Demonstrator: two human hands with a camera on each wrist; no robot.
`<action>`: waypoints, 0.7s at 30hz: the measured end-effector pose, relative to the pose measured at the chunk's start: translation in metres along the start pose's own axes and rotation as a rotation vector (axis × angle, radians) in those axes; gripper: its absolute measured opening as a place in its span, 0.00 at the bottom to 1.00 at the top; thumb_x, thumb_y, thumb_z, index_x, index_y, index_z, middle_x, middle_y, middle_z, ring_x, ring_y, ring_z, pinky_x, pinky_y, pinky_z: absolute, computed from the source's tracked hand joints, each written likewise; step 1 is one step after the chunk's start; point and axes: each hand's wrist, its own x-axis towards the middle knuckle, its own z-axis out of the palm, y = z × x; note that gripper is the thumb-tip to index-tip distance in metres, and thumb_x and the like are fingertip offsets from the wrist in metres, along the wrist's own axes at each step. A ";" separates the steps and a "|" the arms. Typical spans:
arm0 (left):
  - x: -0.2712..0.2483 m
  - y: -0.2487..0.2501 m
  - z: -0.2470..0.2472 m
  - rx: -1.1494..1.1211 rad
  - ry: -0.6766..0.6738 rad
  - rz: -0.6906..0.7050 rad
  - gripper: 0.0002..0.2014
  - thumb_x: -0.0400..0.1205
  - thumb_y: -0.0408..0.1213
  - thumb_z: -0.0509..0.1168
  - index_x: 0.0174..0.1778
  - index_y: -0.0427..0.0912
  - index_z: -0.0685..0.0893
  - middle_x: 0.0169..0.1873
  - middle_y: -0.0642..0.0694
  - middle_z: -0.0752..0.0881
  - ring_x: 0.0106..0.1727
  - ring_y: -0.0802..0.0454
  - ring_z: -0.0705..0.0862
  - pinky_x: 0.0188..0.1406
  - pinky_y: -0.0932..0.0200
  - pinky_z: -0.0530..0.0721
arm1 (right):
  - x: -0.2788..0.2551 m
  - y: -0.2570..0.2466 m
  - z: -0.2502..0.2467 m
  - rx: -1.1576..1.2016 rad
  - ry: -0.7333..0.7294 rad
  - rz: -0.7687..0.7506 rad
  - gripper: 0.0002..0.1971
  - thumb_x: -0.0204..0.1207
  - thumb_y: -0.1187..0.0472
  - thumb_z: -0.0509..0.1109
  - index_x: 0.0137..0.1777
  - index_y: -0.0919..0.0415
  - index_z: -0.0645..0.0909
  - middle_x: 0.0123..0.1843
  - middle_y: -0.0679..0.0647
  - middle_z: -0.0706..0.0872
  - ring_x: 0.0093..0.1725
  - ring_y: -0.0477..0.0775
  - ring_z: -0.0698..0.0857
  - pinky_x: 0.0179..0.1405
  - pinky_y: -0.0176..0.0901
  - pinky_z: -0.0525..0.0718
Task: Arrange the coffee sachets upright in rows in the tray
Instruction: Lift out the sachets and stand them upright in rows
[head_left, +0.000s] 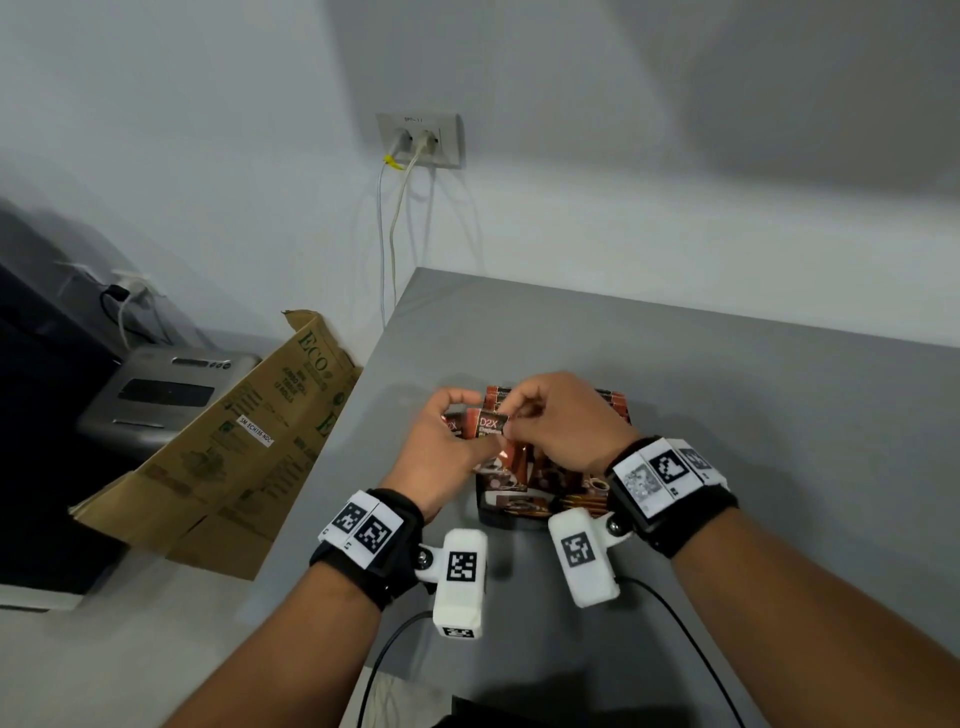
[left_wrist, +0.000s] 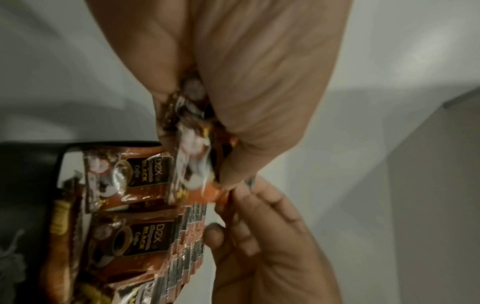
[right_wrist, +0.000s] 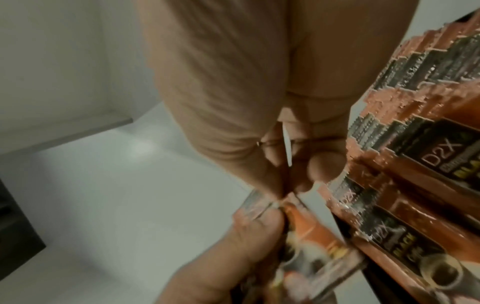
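right hand (head_left: 566, 423) pinches the top edge of a coffee sachet (head_left: 488, 425) between thumb and fingertip, while the left hand (head_left: 441, 441) curls round a small bunch of sachets and grips them from below, so both hands meet on the same packet just left of the tray (head_left: 496, 514) and a little above it. the right wrist view shows the thumb pressed against the crimped seal, the other fingers tucked in. inside the tray a row of sachets (left_wrist: 189, 232) already stands upright, packed edge to edge along its far side, and a couple more (left_wrist: 135, 179) lie flat on their faces nearer the person. the tray sits on the grey table (head_left: 727, 389), with a cardboard box (head_left: 249, 431) well off to the tray's left. this looks like the pulling-off step, one sachet being drawn from the held bunch. the next move likely calls for turning it upright and slotting it beside the standing row without knocking that row over
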 end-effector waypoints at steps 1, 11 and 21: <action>0.003 0.000 -0.001 -0.023 0.047 -0.019 0.21 0.77 0.20 0.71 0.59 0.43 0.76 0.41 0.42 0.87 0.34 0.51 0.86 0.32 0.58 0.86 | 0.002 0.003 -0.002 -0.023 0.037 0.017 0.07 0.74 0.66 0.75 0.42 0.51 0.89 0.34 0.44 0.90 0.31 0.32 0.85 0.35 0.22 0.77; 0.003 -0.016 -0.019 0.130 0.196 -0.090 0.15 0.77 0.22 0.59 0.49 0.44 0.85 0.49 0.36 0.88 0.38 0.46 0.81 0.34 0.55 0.78 | 0.012 0.032 0.033 -0.360 -0.094 0.167 0.13 0.77 0.72 0.67 0.43 0.51 0.83 0.43 0.51 0.91 0.39 0.48 0.90 0.42 0.45 0.91; -0.004 -0.008 -0.004 0.107 -0.035 0.019 0.25 0.70 0.13 0.72 0.55 0.43 0.76 0.34 0.46 0.86 0.29 0.52 0.83 0.30 0.56 0.83 | -0.006 0.002 0.004 -0.007 -0.115 0.021 0.07 0.76 0.59 0.75 0.52 0.50 0.89 0.44 0.45 0.92 0.37 0.36 0.87 0.42 0.31 0.83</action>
